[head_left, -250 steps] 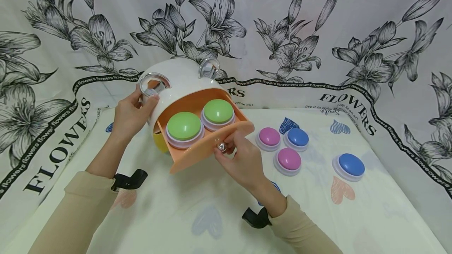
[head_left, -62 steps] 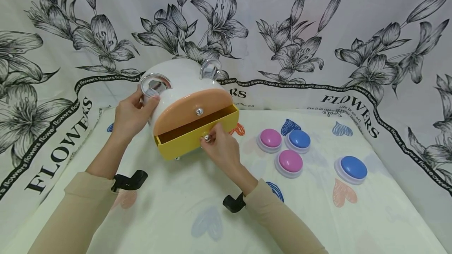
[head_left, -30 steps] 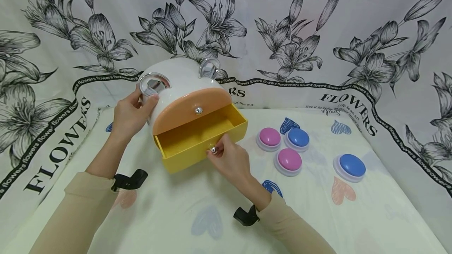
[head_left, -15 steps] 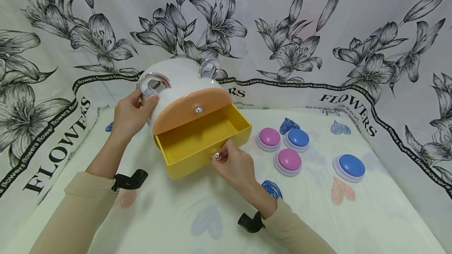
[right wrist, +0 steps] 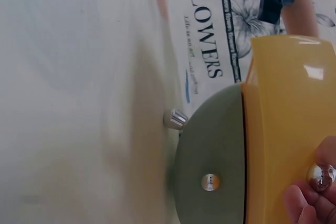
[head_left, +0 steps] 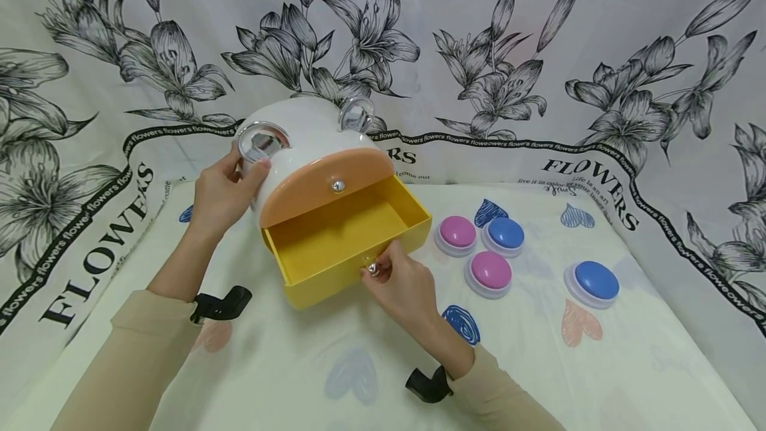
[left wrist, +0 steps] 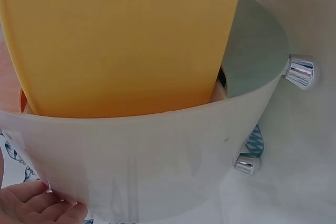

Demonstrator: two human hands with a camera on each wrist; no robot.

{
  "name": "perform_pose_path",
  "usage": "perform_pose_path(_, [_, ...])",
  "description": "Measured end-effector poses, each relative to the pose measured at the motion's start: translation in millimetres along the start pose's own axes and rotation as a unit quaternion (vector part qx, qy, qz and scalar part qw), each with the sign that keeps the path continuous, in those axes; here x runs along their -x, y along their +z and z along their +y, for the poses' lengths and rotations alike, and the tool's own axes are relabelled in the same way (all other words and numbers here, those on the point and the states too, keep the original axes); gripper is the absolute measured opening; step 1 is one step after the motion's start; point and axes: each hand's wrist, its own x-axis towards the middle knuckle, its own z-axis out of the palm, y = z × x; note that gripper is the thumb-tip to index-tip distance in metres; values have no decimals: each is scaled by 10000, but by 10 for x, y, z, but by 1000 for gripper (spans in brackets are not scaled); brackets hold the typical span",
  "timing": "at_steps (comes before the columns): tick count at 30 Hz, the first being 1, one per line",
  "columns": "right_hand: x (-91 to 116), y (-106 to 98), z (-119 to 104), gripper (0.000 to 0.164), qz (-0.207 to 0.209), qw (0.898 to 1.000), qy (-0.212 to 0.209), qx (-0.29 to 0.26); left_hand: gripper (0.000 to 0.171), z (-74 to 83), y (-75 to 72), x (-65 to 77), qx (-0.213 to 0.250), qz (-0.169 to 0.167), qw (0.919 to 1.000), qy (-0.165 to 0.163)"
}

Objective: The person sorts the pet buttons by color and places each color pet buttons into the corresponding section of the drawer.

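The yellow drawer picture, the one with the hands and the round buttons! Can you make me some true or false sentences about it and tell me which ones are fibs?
1. The yellow drawer is pulled out. True.
2. The orange drawer is pulled out too. False: the orange drawer is shut.
3. The right hand pinches the yellow drawer's knob. True.
4. The left hand holds a pink button. False: the left hand holds the white box.
5. Two pink buttons lie on the cloth. True.
6. The blue buttons are in the yellow drawer. False: both lie on the cloth.
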Motion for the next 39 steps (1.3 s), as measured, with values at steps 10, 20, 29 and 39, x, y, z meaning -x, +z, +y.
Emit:
perform_pose_path(10, [63, -18, 1, 32, 111, 9999, -71, -88, 76, 0, 6, -7, -30, 15, 10000, -36])
perform_pose_path(20, [120, -62, 30, 30, 159, 9997, -55, -169, 74, 21, 1, 5, -28, 26, 10000, 80])
perform_pose_path(29, [148, -95, 23, 31, 55, 9997, 34, -231, 74, 21, -7, 0, -63, -12, 10000, 44])
perform_pose_path(39, [195, -128, 10, 31, -24, 9995, 136, -293, 76, 28, 1, -7, -62, -97, 9999, -32])
